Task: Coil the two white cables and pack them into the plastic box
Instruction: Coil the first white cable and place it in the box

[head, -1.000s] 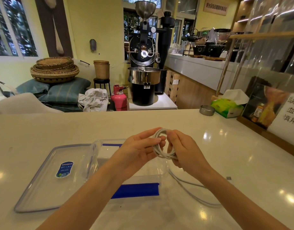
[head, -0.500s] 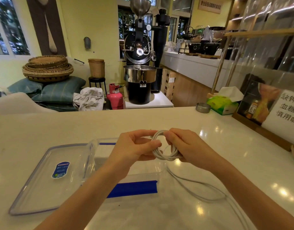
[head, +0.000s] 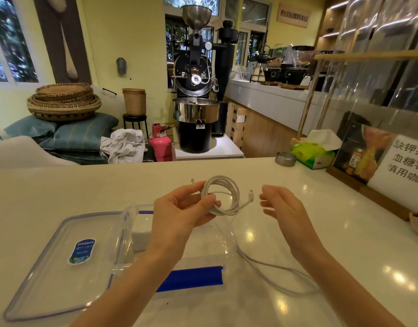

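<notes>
My left hand pinches a coiled white cable above the counter, its plug end sticking out to the right. A little to the right of the coil hovers my right hand, fingers apart and holding nothing. A second white cable lies loose on the counter under my right forearm. Below my left hand stands the clear plastic box with blue clips, a white block inside it. The box's lid with a blue sticker lies flat to its left.
A green tissue box and a small metal dish sit at the counter's far right. A framed sign leans along the right edge. Beyond the counter stand a coffee roaster, baskets and cushions.
My right hand has let go of the coil and moved away to the right. The coil now hangs from my left hand alone with its plug end free.
</notes>
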Demonstrator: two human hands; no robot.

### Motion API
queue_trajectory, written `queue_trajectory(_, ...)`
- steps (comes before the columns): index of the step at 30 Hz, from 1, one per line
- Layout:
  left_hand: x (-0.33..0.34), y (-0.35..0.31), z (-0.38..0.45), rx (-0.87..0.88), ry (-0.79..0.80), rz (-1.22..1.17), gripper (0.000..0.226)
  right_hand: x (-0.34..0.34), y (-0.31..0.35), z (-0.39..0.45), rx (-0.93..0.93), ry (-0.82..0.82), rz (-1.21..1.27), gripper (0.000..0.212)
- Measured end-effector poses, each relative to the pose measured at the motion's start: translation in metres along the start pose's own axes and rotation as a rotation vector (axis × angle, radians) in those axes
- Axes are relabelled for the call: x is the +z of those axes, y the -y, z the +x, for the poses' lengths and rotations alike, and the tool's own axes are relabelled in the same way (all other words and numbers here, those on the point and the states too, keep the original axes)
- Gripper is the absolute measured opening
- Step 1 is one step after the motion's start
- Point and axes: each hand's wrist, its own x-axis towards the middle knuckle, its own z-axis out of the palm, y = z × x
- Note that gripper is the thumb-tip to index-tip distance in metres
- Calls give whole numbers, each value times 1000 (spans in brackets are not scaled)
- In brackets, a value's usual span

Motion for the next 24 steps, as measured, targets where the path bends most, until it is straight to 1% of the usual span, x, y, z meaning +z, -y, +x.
queue_trajectory(2,1,1,0,8,-41,-16,25,3,3,-7,88,60,119,28)
queue_trajectory(4,4,2,-1,8,-59,-16,23,7,7,-14,144,138,188,24)
queue_trajectory(5,5,3,-1,5,-56,-19,23,10,9,-16,145,151,204,22)
queue_trajectory(8,7,2,-3,0,-30,-29,26,17,10,-15,126,106,237,17)
queue_trajectory(11,8,3,-4,4,-9,-7,24,19,11,-12,164,118,276,13)
queue_trajectory(12,8,4,-4,3,-2,-2,24,19,10,-10,169,153,289,14)
queue_trajectory(15,9,5,-5,-5,27,-13,24,18,11,-4,183,329,257,17)
queue_trajectory(17,8,5,-5,-17,34,-14,23,18,12,-2,188,408,245,21)
queue_trajectory(20,8,8,-4,-49,22,-7,23,16,9,1,199,436,338,32)
queue_trajectory(22,8,9,-3,-72,9,-5,24,15,8,3,187,451,367,28)
queue_trajectory(23,7,9,-3,-82,0,-5,24,15,8,3,157,461,336,23)
queue_trajectory(24,7,9,-3,-92,-4,-10,23,15,8,3,117,478,295,24)
